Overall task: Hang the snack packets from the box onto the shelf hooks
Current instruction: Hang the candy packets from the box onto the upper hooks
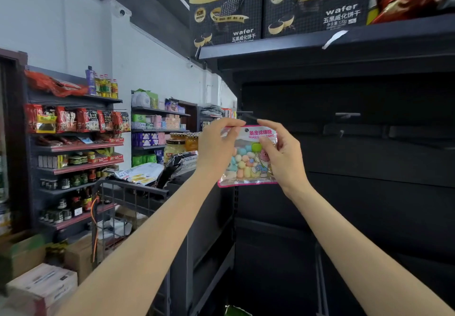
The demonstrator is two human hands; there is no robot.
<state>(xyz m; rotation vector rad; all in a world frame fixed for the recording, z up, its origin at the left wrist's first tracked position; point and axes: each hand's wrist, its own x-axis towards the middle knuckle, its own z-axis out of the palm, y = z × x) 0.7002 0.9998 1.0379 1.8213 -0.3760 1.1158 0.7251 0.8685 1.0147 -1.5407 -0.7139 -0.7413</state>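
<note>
Nearest, two bare forearms reach up and forward from the bottom of the view. Both hands hold one snack packet (248, 160), a clear pouch with a pink border and pastel round sweets inside. The left hand (216, 148) pinches its top left corner between thumb and fingertips. The right hand (283, 153) curls round the packet's right side, with thumb and forefinger pinched at the top edge. The small hang hole in the header sits just below the tip of a dark shelf hook (247, 116), and whether the tip has entered the hole cannot be told.

Behind the packet stands a dark shelf unit (369, 192). Further hooks (347, 114) to the right appear bare, and no packet shows hanging anywhere on this unit. Judging by that, the work seems to be at its start: this looks like the first packet, not yet hung. The box of packets is not clearly in view.

Above, wafer cartons (225, 10) sit on the top shelf. Far left, stocked grocery shelves (78, 148) line a white wall.
</note>
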